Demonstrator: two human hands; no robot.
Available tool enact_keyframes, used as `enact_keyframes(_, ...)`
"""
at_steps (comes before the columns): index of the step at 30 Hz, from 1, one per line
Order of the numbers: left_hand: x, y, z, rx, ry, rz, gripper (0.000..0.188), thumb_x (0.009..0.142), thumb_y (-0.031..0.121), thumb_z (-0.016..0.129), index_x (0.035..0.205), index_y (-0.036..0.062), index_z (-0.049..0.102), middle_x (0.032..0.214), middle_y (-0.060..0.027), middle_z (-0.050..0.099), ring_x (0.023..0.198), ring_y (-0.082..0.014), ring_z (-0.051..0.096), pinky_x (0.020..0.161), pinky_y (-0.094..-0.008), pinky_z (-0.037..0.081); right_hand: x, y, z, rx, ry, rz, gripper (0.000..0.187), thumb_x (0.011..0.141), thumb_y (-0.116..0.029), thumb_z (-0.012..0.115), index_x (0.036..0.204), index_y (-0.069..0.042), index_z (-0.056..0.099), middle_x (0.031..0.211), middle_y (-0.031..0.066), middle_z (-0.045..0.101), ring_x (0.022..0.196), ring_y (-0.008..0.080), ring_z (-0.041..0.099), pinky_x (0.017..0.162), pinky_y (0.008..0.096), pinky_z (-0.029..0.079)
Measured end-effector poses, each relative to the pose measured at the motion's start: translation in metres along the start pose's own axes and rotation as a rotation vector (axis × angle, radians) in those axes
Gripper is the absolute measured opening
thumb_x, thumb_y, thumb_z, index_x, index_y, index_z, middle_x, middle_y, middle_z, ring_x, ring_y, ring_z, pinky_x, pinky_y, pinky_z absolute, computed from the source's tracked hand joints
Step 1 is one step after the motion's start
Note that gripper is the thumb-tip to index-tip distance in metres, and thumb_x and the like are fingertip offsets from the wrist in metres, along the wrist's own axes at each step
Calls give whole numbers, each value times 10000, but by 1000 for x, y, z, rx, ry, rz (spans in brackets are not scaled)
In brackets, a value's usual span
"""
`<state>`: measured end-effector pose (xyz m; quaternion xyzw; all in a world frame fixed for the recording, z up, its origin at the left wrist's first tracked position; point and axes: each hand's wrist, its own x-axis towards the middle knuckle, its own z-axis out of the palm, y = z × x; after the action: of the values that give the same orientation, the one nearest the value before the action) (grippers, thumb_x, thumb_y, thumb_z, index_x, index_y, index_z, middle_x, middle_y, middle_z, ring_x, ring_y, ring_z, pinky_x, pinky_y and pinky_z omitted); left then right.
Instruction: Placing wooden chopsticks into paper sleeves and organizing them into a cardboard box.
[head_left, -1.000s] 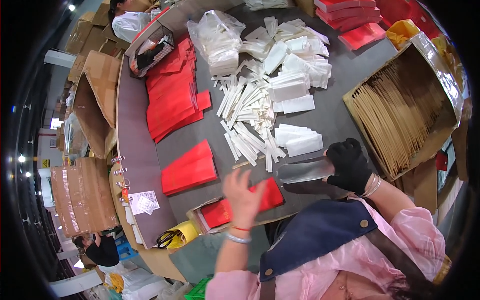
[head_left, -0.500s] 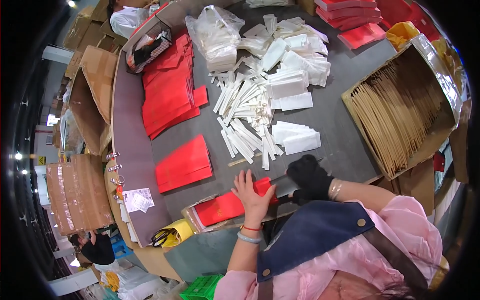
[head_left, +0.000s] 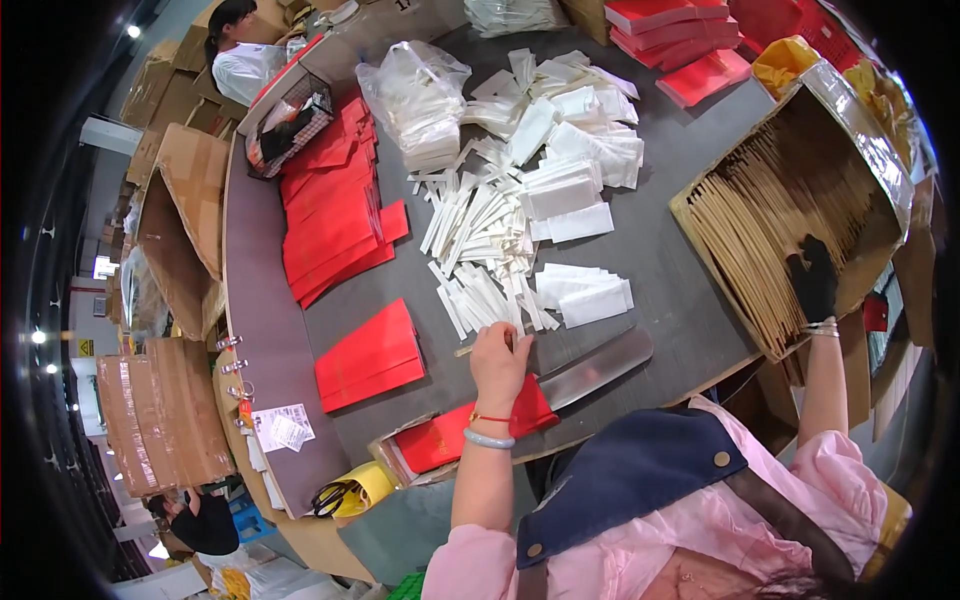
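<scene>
My left hand (head_left: 497, 365) is at the near end of a heap of narrow white paper strips (head_left: 485, 215), fingers curled and closed at the tips; what they pinch, if anything, is too small to make out. Below it a red paper sleeve (head_left: 530, 408) lies in a shallow cardboard tray (head_left: 382, 449) at the table's near edge. A curved sheet of shiny metal (head_left: 605, 368) sticks out of the sleeve's right end. My right hand (head_left: 815, 278), in a black glove, reaches into a cardboard box on the right, fingers apart against tightly packed thin brown stick-like pieces (head_left: 745, 255).
Stacked red sleeves (head_left: 335, 230) and a smaller red pile (head_left: 370, 355) lie at left. White folded packets (head_left: 585, 295) and a plastic bag of white pieces (head_left: 415, 100) are farther back. A wire basket (head_left: 290, 125) stands far left. Another person (head_left: 245, 60) is beyond the table.
My right hand has left the metal sheet and moved right into the box. My left hand has lifted off the red sleeve, moved up to the white strips, and its spread fingers have closed.
</scene>
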<state>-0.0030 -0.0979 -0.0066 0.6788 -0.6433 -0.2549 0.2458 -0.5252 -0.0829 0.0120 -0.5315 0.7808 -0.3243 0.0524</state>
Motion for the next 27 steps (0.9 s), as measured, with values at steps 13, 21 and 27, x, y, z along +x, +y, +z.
enact_keyframes(13,5,13,-14,152,141,-146,138,792,166,702,867,54,667,811,-119,643,753,-316,629,691,-406,497,6,17,-7,-322,-208,-89,279,854,-119,611,1105,-3,573,1059,182,611,1025,347,598,884,383,474)
enact_keyframes(21,14,45,34,158,42,333,295,714,106,761,956,74,595,1032,-105,579,932,-322,543,795,-415,465,19,4,-5,-485,-437,28,363,840,-134,561,1177,0,557,1122,203,599,1045,375,580,907,408,469)
enact_keyframes(27,10,46,30,102,18,333,236,721,109,761,899,72,609,856,-84,609,827,-309,567,764,-407,477,8,50,-5,-368,54,-44,323,933,-179,536,1194,8,571,1194,204,608,1098,365,579,965,397,451)
